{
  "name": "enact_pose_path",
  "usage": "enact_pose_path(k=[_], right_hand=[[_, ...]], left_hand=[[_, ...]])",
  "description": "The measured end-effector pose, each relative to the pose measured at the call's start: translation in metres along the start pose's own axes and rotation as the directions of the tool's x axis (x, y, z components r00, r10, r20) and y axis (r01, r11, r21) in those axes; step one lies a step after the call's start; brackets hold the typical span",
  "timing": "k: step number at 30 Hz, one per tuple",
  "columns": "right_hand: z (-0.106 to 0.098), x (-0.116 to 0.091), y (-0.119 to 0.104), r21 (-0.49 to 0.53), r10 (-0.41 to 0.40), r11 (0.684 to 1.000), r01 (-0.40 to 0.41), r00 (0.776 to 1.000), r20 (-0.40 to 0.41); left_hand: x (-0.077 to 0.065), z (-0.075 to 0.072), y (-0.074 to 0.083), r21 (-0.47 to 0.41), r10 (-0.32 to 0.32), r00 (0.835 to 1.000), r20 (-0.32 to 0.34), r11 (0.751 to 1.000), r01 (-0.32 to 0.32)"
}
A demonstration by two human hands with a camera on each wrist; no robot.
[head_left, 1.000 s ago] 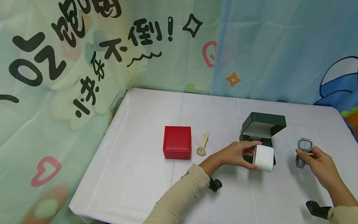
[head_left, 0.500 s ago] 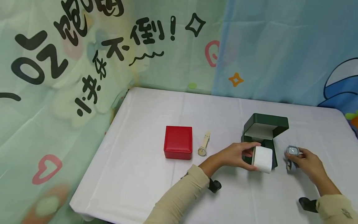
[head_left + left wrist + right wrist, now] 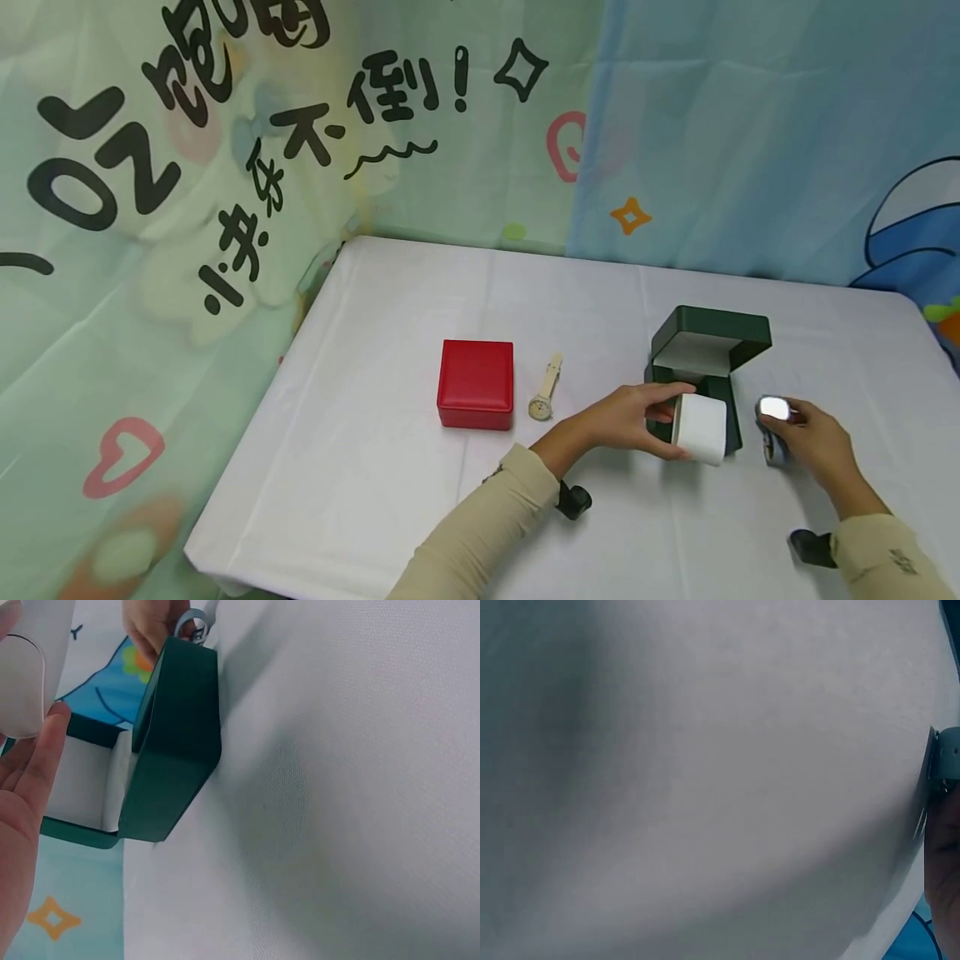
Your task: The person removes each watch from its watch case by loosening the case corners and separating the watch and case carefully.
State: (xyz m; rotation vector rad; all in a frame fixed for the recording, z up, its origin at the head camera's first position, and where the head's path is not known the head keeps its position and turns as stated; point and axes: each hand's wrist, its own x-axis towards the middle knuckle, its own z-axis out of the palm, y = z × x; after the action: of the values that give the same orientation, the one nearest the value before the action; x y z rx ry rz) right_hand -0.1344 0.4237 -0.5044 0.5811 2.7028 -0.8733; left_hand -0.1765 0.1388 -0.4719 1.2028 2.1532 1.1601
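Observation:
My left hand (image 3: 626, 417) holds a white watch cushion (image 3: 701, 427) between thumb and fingers, in front of an open dark green watch box (image 3: 712, 323). In the left wrist view the white cushion (image 3: 21, 679) shows rounded, beside the green box (image 3: 176, 727) with its pale lining. To the right, my right hand (image 3: 819, 446) pinches a wristwatch (image 3: 773, 408) by its case; glare whitens the face and the grey-blue strap hangs below. The right wrist view catches only part of that strap (image 3: 946, 754) and some fingers at its right edge.
A closed red box (image 3: 476, 375) stands left of the hands on the white-covered table (image 3: 360, 467). Between it and my left arm lies a cream-strapped watch (image 3: 541, 406). A printed cloth backdrop (image 3: 750, 150) rises behind the table.
My right hand has moved left with the wristwatch, closer to the green box, and the watch face has turned into glare. My left hand and the white cushion have hardly moved.

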Motion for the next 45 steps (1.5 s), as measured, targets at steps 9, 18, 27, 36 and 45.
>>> enact_pose_path(k=[9, 18, 27, 36, 45], right_hand=[[0.000, 0.002, -0.001, -0.077, -0.024, 0.997, 0.023, 1.000, -0.012], [0.000, 0.003, -0.002, -0.033, 0.004, 0.999, -0.003, 1.000, 0.024], [-0.010, -0.002, -0.008, 0.004, 0.058, 0.998, -0.058, 0.996, 0.068], [-0.021, -0.014, -0.004, -0.015, -0.011, 1.000, 0.012, 1.000, 0.027], [-0.022, -0.031, -0.005, -0.040, -0.111, 0.994, 0.106, 0.977, -0.180]], left_hand=[[-0.002, -0.001, -0.001, 0.001, -0.012, 1.000, -0.002, 1.000, 0.012], [-0.002, 0.001, 0.001, 0.017, -0.004, 1.000, 0.008, 1.000, 0.004], [-0.002, 0.002, 0.003, 0.029, -0.005, 1.000, 0.013, 1.000, 0.005], [-0.001, 0.003, 0.005, 0.013, -0.002, 1.000, 0.014, 1.000, 0.002], [0.000, 0.005, 0.007, 0.017, -0.005, 1.000, 0.017, 1.000, 0.004]])
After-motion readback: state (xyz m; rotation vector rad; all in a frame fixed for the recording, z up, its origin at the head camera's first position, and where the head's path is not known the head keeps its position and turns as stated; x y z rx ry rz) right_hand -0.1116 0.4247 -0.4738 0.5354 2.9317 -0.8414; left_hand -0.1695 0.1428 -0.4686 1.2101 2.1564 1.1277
